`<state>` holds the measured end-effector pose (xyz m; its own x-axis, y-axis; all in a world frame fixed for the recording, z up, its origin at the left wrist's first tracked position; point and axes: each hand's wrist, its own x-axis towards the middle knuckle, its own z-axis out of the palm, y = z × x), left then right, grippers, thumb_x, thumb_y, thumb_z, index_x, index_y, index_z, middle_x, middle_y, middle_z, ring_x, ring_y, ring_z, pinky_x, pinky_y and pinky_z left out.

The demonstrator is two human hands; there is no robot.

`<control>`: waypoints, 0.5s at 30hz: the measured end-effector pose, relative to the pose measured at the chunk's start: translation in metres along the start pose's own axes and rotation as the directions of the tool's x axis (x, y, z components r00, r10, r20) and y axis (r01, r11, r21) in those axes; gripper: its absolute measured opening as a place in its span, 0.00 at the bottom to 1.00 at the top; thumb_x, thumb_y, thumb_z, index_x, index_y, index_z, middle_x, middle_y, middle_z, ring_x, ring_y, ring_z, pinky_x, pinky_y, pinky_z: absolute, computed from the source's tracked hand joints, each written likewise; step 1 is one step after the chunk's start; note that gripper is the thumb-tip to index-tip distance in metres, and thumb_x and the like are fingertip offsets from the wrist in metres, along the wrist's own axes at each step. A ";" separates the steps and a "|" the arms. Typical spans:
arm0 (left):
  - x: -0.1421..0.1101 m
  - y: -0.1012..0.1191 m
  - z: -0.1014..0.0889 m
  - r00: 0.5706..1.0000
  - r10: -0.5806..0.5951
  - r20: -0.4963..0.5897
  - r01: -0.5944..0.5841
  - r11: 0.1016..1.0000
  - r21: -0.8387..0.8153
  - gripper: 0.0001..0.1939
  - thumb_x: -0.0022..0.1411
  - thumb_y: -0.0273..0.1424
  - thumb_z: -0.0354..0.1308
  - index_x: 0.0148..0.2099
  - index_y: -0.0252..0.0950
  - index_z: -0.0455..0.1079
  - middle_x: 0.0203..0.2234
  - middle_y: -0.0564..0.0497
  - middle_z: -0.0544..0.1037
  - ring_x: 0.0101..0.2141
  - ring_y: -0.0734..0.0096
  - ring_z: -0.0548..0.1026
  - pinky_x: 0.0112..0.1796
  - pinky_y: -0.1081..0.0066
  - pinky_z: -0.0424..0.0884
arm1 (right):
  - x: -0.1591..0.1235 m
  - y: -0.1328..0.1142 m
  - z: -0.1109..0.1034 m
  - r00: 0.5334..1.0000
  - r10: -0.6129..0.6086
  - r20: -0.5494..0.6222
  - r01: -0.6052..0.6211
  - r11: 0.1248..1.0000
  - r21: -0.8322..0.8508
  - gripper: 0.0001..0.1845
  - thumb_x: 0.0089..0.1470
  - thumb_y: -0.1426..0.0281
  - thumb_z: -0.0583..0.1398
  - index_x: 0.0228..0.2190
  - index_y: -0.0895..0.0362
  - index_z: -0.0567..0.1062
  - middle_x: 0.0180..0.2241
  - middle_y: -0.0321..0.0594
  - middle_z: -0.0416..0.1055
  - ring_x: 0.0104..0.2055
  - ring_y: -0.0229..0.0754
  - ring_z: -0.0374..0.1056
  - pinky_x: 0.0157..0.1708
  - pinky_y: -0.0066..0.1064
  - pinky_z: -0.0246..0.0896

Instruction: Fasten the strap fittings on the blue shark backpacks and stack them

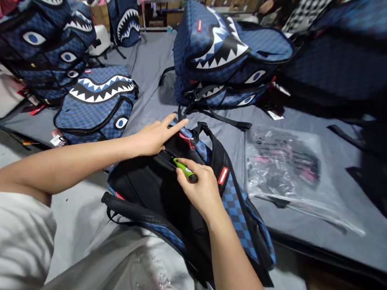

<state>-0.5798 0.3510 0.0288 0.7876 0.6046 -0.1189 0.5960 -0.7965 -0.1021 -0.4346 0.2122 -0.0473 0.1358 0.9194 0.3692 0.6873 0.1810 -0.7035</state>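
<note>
A blue-checked backpack with a black back panel (137, 180) lies tilted across my lap and the table edge, its straps facing up. My right hand (198, 182) is closed around a green pen-shaped tool (186, 169) with a black end, its narrow front pointing at the black upper part of the panel. What the tool's tip touches is too dark to tell. My left hand (154, 136) rests at the top of the backpack beside the tip, index and middle fingers spread and nothing gripped. A red label (223, 176) shows on the backpack's side.
Shark-mouth backpacks lie stacked ahead (220, 51), and another small one (97, 102) sits at left near a taller pile (34, 40). A clear plastic bag (281, 168) lies on the grey-covered table at right. Dark blue backpacks (353, 69) loom at far right.
</note>
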 end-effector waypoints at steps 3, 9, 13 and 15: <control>0.003 -0.002 -0.005 0.997 -0.017 0.073 0.021 0.999 -0.044 0.55 0.57 0.21 0.59 0.73 0.48 0.25 0.72 0.35 0.35 0.60 0.47 0.68 0.50 0.60 0.71 | -0.001 0.001 -0.003 1.000 0.004 0.002 -0.004 0.999 0.047 0.13 0.57 0.69 0.59 0.42 0.55 0.80 0.38 0.41 0.82 0.36 0.47 0.78 0.43 0.40 0.68; 0.007 -0.011 -0.007 0.990 -0.009 0.139 0.033 0.985 -0.172 0.59 0.56 0.20 0.58 0.71 0.54 0.18 0.71 0.38 0.23 0.59 0.56 0.70 0.48 0.67 0.72 | 0.008 -0.006 0.002 1.000 -0.013 0.001 0.013 0.998 0.059 0.13 0.57 0.68 0.60 0.43 0.52 0.80 0.39 0.39 0.82 0.37 0.46 0.77 0.44 0.40 0.66; 0.010 -0.014 -0.010 0.977 0.003 0.212 0.039 0.980 -0.194 0.58 0.56 0.18 0.56 0.72 0.53 0.19 0.71 0.38 0.24 0.63 0.55 0.65 0.50 0.67 0.70 | 0.015 -0.012 0.011 1.000 -0.017 0.015 0.015 0.994 0.107 0.13 0.57 0.68 0.60 0.43 0.51 0.80 0.41 0.38 0.82 0.38 0.45 0.77 0.46 0.40 0.64; 0.013 -0.015 -0.012 0.969 0.006 0.245 0.042 0.981 -0.190 0.59 0.56 0.18 0.57 0.72 0.53 0.19 0.72 0.38 0.25 0.63 0.55 0.64 0.51 0.67 0.70 | 0.017 -0.013 0.015 1.000 0.002 -0.004 -0.002 0.993 0.119 0.13 0.57 0.68 0.60 0.43 0.51 0.80 0.41 0.38 0.82 0.37 0.44 0.76 0.47 0.40 0.63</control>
<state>-0.5769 0.3702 0.0404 0.7287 0.5838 -0.3581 0.6476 -0.7575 0.0829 -0.4514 0.2309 -0.0407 0.1398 0.9184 0.3700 0.5973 0.2198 -0.7713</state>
